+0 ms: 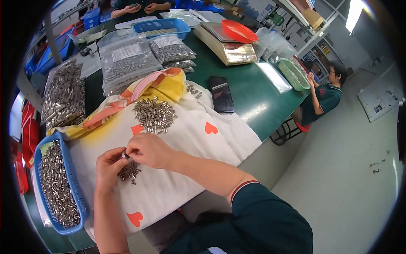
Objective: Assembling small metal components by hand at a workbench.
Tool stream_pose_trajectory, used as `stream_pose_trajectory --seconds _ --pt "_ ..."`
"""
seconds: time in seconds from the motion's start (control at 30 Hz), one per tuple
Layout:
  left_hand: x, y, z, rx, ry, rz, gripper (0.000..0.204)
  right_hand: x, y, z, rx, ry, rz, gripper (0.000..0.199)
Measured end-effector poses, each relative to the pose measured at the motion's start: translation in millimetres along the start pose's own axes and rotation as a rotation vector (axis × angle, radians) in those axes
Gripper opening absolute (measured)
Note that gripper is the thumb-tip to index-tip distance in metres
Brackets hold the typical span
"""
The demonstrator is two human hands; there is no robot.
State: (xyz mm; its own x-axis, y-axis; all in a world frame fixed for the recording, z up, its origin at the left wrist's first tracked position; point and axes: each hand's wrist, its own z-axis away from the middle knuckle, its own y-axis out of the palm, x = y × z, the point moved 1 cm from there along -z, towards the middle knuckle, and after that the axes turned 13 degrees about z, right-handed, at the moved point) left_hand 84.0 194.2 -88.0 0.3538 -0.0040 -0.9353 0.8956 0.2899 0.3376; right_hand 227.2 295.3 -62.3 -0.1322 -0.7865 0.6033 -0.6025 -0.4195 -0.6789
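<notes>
My left hand (pixel 109 166) pinches a small silvery metal part (pixel 124 155) between thumb and fingertips. Coming in from the right, my right hand (pixel 150 150) is closed with its fingertips against that part; what else it may grip is hidden. Just below the fingers lies a small heap of short metal tubular pieces (pixel 130 172), partly covered by my hands. Farther off on the white cloth (pixel 182 169) printed with red hearts is a larger pile of similar shiny pieces (pixel 155 115). At the left, a blue perforated basket (pixel 72 186) holds many more of them.
Clear bags of metal parts (pixel 129 59) stand beyond the cloth, with another bulging bag (pixel 63 93) at left. A black phone (pixel 221 95) lies on the green table (pixel 249 91). Behind it are a scale (pixel 224 44) and red tray (pixel 239 31). A co-worker (pixel 323 97) sits at right.
</notes>
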Motion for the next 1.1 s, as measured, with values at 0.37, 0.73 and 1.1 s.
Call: stream_pose_trajectory --seconds 0.37,0.73,1.1 --pt "-10 15 -10 0.052 -0.061 -0.026 0.029 -1 -17 3 0.013 0.071 0.041 0.005" --pt "-10 10 -3 0.025 -0.091 0.02 0.028 0 -16 -2 0.205 0.217 -0.062 0.008" --pt "-9 13 -6 0.055 -0.145 0.0 0.027 -43 -47 -7 0.093 0.236 0.473 0.011"
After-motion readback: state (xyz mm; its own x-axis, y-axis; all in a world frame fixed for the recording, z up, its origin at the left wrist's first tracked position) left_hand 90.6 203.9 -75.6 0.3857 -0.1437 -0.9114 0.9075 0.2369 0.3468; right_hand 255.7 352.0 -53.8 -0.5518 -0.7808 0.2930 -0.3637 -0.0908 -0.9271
